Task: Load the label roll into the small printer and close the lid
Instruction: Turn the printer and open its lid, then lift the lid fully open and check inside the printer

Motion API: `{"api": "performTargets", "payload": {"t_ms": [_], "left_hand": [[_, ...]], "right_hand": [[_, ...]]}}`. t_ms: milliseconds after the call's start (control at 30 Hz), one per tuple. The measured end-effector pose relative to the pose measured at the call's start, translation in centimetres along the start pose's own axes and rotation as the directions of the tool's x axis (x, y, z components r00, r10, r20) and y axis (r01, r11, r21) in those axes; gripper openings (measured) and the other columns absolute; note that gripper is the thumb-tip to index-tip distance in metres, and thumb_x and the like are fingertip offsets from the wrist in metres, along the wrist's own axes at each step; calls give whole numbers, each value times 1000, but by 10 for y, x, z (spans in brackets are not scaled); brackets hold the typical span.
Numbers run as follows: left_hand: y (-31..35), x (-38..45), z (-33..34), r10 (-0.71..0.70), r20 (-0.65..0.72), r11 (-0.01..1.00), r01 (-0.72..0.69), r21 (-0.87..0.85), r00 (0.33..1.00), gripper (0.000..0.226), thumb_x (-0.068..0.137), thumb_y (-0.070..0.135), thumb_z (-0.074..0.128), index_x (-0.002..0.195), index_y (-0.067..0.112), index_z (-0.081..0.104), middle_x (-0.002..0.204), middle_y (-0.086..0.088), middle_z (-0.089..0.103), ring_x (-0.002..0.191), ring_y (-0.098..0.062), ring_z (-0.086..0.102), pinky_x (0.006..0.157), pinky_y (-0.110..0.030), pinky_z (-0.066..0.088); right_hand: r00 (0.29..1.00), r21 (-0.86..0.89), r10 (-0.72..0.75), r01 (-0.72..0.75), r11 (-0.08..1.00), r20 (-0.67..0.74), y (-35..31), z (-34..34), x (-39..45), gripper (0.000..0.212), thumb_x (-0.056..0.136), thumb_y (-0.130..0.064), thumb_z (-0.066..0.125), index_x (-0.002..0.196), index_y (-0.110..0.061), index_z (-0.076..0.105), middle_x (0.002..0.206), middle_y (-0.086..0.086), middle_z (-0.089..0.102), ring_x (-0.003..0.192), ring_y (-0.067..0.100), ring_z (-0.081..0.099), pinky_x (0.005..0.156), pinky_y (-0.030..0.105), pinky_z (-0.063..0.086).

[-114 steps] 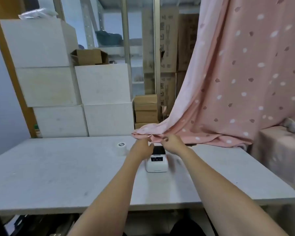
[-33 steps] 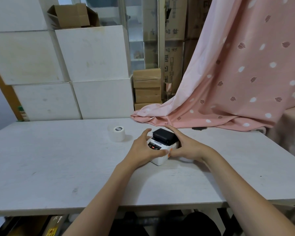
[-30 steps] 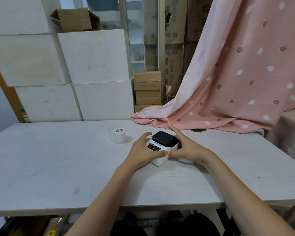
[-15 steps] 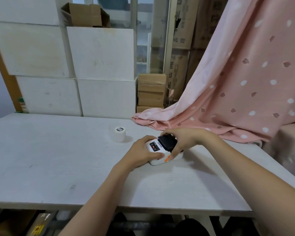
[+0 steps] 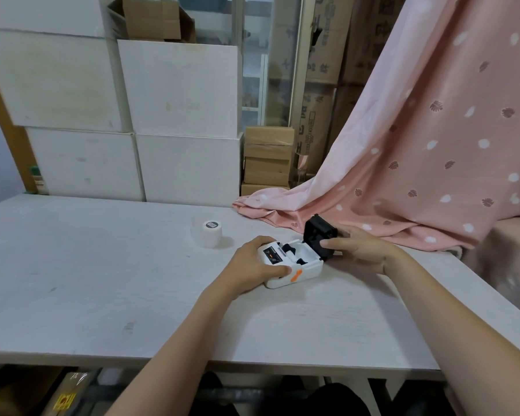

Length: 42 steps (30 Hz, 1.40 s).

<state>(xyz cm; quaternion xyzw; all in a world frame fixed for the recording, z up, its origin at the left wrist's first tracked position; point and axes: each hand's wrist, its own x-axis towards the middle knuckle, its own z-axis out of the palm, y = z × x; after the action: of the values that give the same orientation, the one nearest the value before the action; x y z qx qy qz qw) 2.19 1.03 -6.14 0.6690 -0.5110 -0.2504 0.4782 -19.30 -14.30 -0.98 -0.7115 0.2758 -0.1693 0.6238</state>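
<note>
a: which way does the small white plastic label printer lie?

b: it sits askew on the pale grey tabletop, toward the right part, nearer the far edge than the near one. its long axis runs from near-left to far-right. the end with the dark display panel points left; the hinged black lid stands tilted up at the far-right end.

a: and the hands?

b: the left hand wraps the printer's left end, fingers clamped on the body just beside an orange tab on its near side. the right hand grips the raised lid, thumb on its inner face, the other fingers behind it.

a: what is in the printer's bay?

b: a white hollow with dark parts at its sides; i cannot tell more than that.

a: the roll?

b: the white label roll with a dark core stands on end on the tabletop, left of the printer and toward the far edge, apart from both hands.

a: anything crowding it?

b: a pink spotted curtain drapes onto the far right edge just behind the lid. white blocks and brown cardboard boxes stand beyond the far edge.
</note>
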Motion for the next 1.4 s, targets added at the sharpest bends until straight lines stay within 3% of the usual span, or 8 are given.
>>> {"api": "performTargets", "payload": {"t_ms": [233, 367, 467, 667, 900, 1000, 1233, 1400], "left_hand": [[11, 1, -3, 5, 163, 972, 33, -231, 987, 40, 82, 52, 59, 111, 30, 74, 78, 1, 59, 68, -13, 52, 69, -24, 40], [1, 1, -2, 91, 213, 990, -65, -126, 973, 21, 87, 43, 72, 106, 36, 75, 75, 5, 56, 77, -9, 54, 80, -25, 42], [-5, 6, -3, 112, 215, 993, -103, -57, 970, 25, 96, 20, 59, 106, 36, 76, 77, 2, 56, 70, -15, 45, 66, -29, 36], [-12, 10, 0, 150, 243, 988, -150, -20, 958, 43, 96, 4, 48, 109, 36, 72, 80, -1, 52, 69, -19, 40, 60, -26, 35], [-19, 14, 2, 207, 202, 971, -226, 74, 957, 34, 98, 11, 52, 108, 39, 68, 81, 2, 49, 70, -12, 43, 69, -26, 41], [-18, 14, 2, 203, 194, 971, -223, 86, 960, 33, 98, 10, 52, 105, 37, 67, 79, 1, 49, 70, -12, 43, 69, -24, 40], [-18, 12, 2, 222, 194, 968, -239, 73, 956, 28, 96, 9, 54, 101, 33, 67, 78, 9, 51, 71, -8, 45, 73, -18, 39], [-16, 10, 1, 219, 187, 970, -235, 69, 958, 27, 96, 8, 55, 101, 31, 67, 78, 7, 52, 70, -8, 45, 70, -15, 39]], "right_hand": [[877, -330, 15, -196, 923, -480, 4, 40, 11, 48, 91, -44, 75, 96, 3, 73, 77, 15, 72, 64, 27, 61, 61, 33, 52], [891, -400, 18, -221, 890, -453, -2, 43, 9, 32, 95, -39, 69, 103, -9, 75, 91, 13, 79, 92, 30, 76, 92, 45, 59], [913, -418, -13, -173, 892, -407, -5, 41, 7, 19, 96, -29, 68, 106, -13, 72, 96, 9, 78, 93, 28, 76, 92, 46, 59], [884, -869, -380, -58, 492, -273, -29, 43, -2, 8, 90, -17, 73, 85, -19, 66, 88, -4, 69, 90, 20, 66, 78, 36, 53], [998, -984, 34, 40, 176, 47, -50, 68, 15, 30, 89, -7, 65, 107, -23, 82, 87, 3, 72, 69, 30, 72, 50, 26, 52], [986, -995, 154, 55, 78, 67, -56, 78, 21, 30, 87, 0, 56, 84, -23, 75, 65, 0, 58, 57, 23, 58, 49, 25, 46], [990, -993, 138, 22, 120, 38, -50, 81, 27, 27, 87, -1, 58, 74, -21, 70, 68, -1, 59, 73, 26, 52, 54, 25, 40], [998, -972, 63, -15, 236, 0, -51, 71, 24, 19, 83, -10, 67, 97, -11, 80, 95, 9, 78, 76, 22, 61, 62, 29, 48]]}}
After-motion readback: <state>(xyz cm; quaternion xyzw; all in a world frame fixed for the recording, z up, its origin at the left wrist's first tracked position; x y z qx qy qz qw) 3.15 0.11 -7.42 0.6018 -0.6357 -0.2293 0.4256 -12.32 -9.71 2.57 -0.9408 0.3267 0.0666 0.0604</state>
